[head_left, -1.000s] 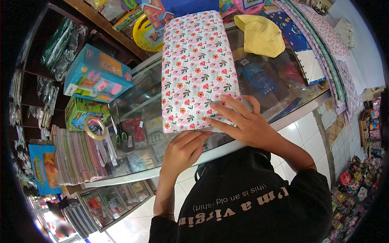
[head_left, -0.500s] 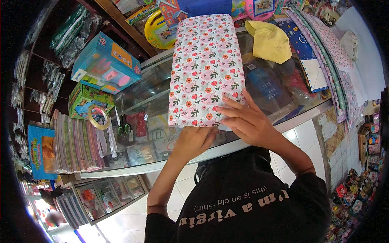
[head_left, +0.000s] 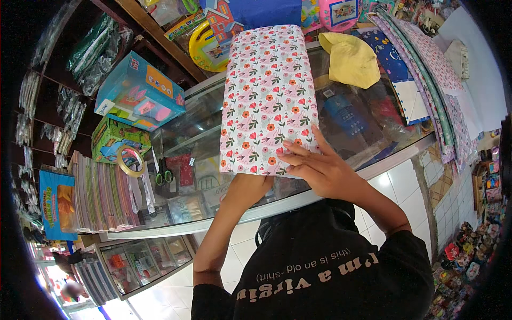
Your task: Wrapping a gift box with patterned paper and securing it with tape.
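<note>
Looks steeply down from the person's head, as the left one of two side-by-side fisheye cameras, past the front of the black shirt (head_left: 330, 282) and forward across the glass counter (head_left: 200, 124). Sits close above the work, near enough to show the left hand (head_left: 248, 190), the right hand (head_left: 326, 173) and the whole top of the flower-patterned parcel (head_left: 269, 98) around the middle. Takes in dark shelves (head_left: 42, 117) at the left and tiled floor (head_left: 392, 184) below the counter, bending its front edge (head_left: 285, 205) into a curve and fading to black toward the rim.
</note>
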A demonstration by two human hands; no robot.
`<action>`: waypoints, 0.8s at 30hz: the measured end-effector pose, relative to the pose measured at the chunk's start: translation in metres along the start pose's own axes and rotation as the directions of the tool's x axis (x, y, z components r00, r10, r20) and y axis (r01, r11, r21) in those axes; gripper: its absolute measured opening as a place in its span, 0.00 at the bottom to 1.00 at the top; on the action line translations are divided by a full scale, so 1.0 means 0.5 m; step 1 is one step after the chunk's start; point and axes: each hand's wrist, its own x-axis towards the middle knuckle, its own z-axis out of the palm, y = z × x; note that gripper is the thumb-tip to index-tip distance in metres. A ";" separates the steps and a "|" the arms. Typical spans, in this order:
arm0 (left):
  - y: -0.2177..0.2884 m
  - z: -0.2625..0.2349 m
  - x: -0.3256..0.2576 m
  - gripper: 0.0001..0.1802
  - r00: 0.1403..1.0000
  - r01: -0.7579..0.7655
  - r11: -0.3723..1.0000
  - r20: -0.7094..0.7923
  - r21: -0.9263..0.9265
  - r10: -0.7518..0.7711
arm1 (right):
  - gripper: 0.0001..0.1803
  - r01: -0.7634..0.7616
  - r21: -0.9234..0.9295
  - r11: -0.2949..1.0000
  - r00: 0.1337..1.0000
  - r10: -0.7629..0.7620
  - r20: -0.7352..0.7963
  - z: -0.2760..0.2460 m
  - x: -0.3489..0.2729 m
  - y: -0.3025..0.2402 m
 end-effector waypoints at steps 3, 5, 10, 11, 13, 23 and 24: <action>0.002 -0.007 0.008 0.26 1.000 -0.016 0.999 0.005 0.034 0.015 | 0.05 -0.002 -0.021 1.000 1.000 0.002 0.005 -0.001 -0.002 0.004; 0.012 -0.019 0.011 0.25 0.999 -0.003 1.000 0.037 0.000 0.003 | 0.07 0.003 -0.004 1.000 1.000 -0.002 0.007 -0.002 -0.003 0.006; 0.032 -0.040 -0.007 0.22 0.998 -0.062 0.992 0.024 -0.113 0.065 | 0.10 -0.027 0.108 0.994 0.998 0.034 -0.058 -0.045 0.009 0.012; 0.046 -0.057 -0.015 0.22 0.997 -0.072 0.991 0.026 -0.109 0.075 | 0.12 -0.072 0.151 0.986 0.994 0.084 -0.075 -0.054 0.005 0.026; 0.076 -0.115 -0.034 0.19 0.947 0.052 0.997 0.319 -0.057 -0.032 | 0.13 -0.099 0.157 0.983 0.988 0.116 -0.101 -0.071 0.014 0.064; -0.038 -0.246 0.142 0.15 0.976 -0.029 0.871 -0.203 -0.491 -0.081 | 0.24 -0.345 0.892 0.292 0.704 0.709 0.041 -0.002 0.121 0.319; -0.065 -0.238 0.176 0.18 0.958 -0.068 0.829 -0.270 -0.555 -0.102 | 0.25 -0.379 0.866 0.325 0.685 0.729 0.026 0.005 0.134 0.328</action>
